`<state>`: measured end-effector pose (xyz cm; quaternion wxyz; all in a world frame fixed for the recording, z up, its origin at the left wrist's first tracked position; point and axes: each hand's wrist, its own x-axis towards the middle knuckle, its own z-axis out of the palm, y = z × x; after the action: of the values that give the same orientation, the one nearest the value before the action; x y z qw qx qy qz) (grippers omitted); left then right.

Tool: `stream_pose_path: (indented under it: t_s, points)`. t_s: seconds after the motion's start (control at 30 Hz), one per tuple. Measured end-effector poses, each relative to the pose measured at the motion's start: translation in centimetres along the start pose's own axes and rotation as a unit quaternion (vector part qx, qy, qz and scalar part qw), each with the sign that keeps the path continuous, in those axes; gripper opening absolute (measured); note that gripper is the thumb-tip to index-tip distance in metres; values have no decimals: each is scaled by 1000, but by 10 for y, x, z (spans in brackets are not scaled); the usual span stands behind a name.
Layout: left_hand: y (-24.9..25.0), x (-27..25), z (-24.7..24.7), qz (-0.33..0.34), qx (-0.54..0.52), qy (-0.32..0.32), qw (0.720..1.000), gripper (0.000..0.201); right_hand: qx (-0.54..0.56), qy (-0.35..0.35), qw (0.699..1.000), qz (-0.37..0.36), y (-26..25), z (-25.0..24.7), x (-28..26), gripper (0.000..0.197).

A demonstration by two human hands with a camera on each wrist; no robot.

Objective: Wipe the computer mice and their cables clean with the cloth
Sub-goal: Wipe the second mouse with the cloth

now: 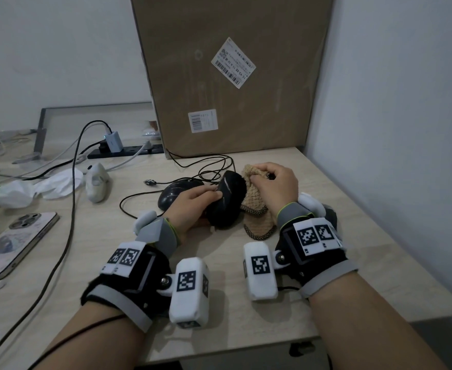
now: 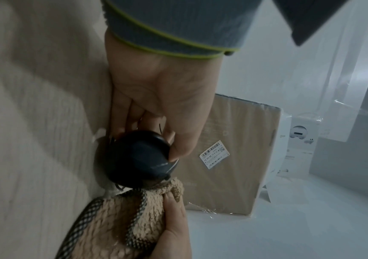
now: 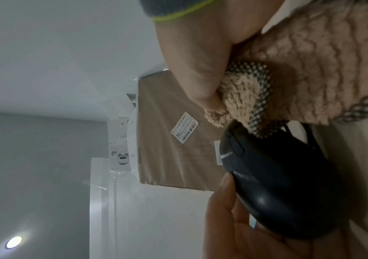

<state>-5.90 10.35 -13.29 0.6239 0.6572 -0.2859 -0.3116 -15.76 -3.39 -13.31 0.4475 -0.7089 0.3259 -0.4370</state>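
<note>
My left hand (image 1: 193,202) grips a black computer mouse (image 1: 226,201) tipped up on its side just above the table; the same mouse (image 2: 138,159) shows in the left wrist view and again (image 3: 282,185) in the right wrist view. My right hand (image 1: 274,186) clutches a bunched beige fleece cloth (image 1: 257,206) with a checked border, pressed against the mouse's right side. The cloth (image 3: 300,84) fills the right wrist view. A second black mouse (image 1: 175,192) lies flat behind my left hand. Thin black cables (image 1: 209,166) loop on the table behind both mice.
A large cardboard box (image 1: 233,76) stands at the back. On the left lie a phone (image 1: 11,244), crumpled tissue (image 1: 40,186), a white game controller (image 1: 96,182), a power strip (image 1: 126,150) with a charger, and a thick black cable (image 1: 70,209). A wall closes the right side.
</note>
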Motion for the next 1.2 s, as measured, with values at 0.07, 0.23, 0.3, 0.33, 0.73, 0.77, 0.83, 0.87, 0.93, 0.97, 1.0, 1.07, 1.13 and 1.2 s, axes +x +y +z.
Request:
stream_pose_path:
  t_s: [0.07,0.23,0.3,0.33,0.73,0.77,0.83,0.87,0.93,0.97,1.0,1.07,1.13,1.2]
  points:
    - [-1,2,-1,-6,-10,25,1000,11,13,3,1000,-6,-2,0,-1,16]
    - [-3,5,-3,-4,-11,35,999,8,23,-122,991,-46,-12,3,-12,26]
    - [-5,4,-3,-1,-1,4,1000,10,10,-98,994,-38,-9,3,-8,19]
    - [-5,3,-3,0,4,-15,1000,13,3,-67,997,-29,-7,1,-5,16]
    - [-5,2,-1,35,52,-20,998,20,8,-64,995,-78,-8,1,-5,26]
    - [-6,3,-1,50,69,-16,996,20,6,-79,993,-84,-9,2,-6,26]
    - [-7,3,-1,72,85,-5,994,21,16,-97,991,-95,-11,4,-8,23]
    - [-7,3,-1,79,88,1,993,22,24,-109,989,-99,-13,4,-9,20]
    - [-7,4,0,94,101,12,990,22,29,-148,983,-101,-17,4,-12,17]
    - [-7,4,-1,101,107,17,989,22,25,-167,981,-99,-19,4,-14,16]
    - [-7,4,-1,106,110,21,988,21,21,-175,979,-97,-20,4,-15,16]
    - [-7,3,-1,110,114,14,987,20,11,-166,981,-100,-20,5,-15,15]
    - [-7,4,-1,103,109,-3,989,24,-5,-138,985,-105,-18,4,-13,17]
    - [-7,3,-1,94,106,-15,990,29,-13,-96,990,-98,-14,2,-9,20]
